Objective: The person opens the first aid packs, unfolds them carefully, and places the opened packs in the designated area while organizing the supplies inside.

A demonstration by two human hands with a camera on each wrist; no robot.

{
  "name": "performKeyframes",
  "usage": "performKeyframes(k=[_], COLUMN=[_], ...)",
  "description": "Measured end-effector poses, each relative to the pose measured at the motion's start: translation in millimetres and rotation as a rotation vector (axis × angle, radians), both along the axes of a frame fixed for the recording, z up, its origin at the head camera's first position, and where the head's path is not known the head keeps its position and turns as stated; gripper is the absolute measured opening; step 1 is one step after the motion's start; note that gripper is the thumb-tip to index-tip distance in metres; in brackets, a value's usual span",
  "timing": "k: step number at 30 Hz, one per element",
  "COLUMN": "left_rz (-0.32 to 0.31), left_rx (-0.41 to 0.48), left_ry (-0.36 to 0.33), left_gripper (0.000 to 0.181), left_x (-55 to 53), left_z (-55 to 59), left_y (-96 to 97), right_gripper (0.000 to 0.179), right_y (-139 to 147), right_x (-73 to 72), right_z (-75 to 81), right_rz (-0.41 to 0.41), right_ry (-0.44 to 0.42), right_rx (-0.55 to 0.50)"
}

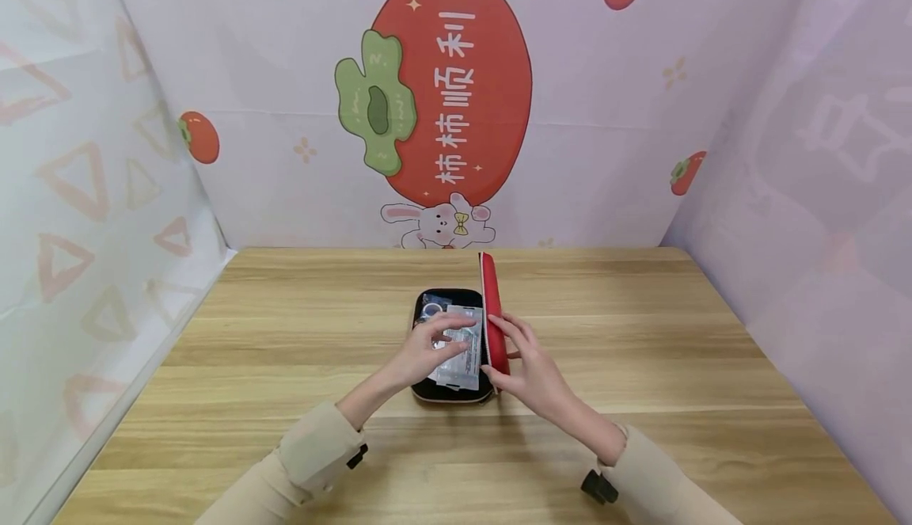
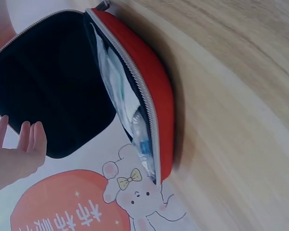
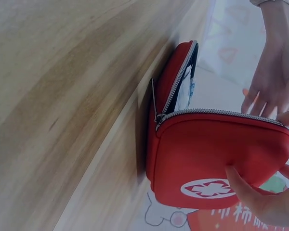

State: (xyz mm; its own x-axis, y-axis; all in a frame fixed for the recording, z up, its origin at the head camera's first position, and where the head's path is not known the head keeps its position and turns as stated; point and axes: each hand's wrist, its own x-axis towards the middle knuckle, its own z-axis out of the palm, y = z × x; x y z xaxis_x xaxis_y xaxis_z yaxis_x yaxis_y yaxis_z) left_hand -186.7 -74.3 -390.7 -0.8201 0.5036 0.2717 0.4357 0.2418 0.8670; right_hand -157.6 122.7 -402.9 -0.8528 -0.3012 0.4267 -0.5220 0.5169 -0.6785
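A red zip-up first-aid case (image 3: 202, 144) with a white oval emblem lies on the table, its lid (image 1: 493, 311) standing upright on the right. In its black-lined base (image 1: 423, 392) are a silvery printed packet (image 1: 466, 359) and a blue packet (image 1: 433, 300) with a white ring shape. My right hand (image 1: 530, 370) holds the lid by its free edge, fingers on the red outside. Over the packets hovers my left hand (image 1: 427, 347), its fingers loosely bent and apart from the lid. In the left wrist view, the left hand (image 2: 19, 156) shows nothing in its fingers.
The case stands near the middle of a wood-grain table (image 1: 299, 311). Behind the table rises a backdrop (image 1: 456, 113) printed with persimmons and a rabbit. Pale patterned sheets hang at the left and right sides. A metal zipper pull (image 3: 154, 98) hangs at the case's corner.
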Motion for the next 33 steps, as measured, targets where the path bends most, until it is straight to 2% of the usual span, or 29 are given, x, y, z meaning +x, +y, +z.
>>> performKeyframes(k=[4, 7, 11, 14, 16, 24, 33], left_rz=[0.045, 0.105, 0.196, 0.270, 0.303, 0.335, 0.339], left_rx=[-0.018, -0.044, -0.071, -0.095, -0.117, -0.191, -0.194], left_ry=[0.007, -0.007, -0.028, -0.067, -0.094, -0.129, -0.196], left_gripper=[0.030, 0.029, 0.030, 0.032, 0.034, 0.038, 0.048], left_x=[-0.5, 6.1, 2.9, -6.5, -7.6, -8.9, -9.7], left_z=[-4.7, 3.3, -4.1, -21.0, -24.1, -33.7, -42.7], left_y=[-7.8, -13.0, -22.6, -30.8, -34.4, -45.5, -48.0], right_gripper=[0.066, 0.066, 0.069, 0.072, 0.074, 0.073, 0.069], right_y=[6, 11, 18, 25, 29, 48, 67], right_x=[0.9, 2.0, 3.0, 3.2, 2.8, 0.7, 1.9], right_z=[-0.3, 0.3, 1.2, 2.3, 2.5, -1.8, -6.3], right_rz=[-0.004, -0.016, -0.025, -0.020, -0.012, 0.024, 0.030], right_ry=[-0.013, -0.041, -0.094, -0.150, -0.178, -0.228, -0.278], right_rx=[-0.023, -0.033, -0.066, -0.101, -0.114, -0.161, -0.262])
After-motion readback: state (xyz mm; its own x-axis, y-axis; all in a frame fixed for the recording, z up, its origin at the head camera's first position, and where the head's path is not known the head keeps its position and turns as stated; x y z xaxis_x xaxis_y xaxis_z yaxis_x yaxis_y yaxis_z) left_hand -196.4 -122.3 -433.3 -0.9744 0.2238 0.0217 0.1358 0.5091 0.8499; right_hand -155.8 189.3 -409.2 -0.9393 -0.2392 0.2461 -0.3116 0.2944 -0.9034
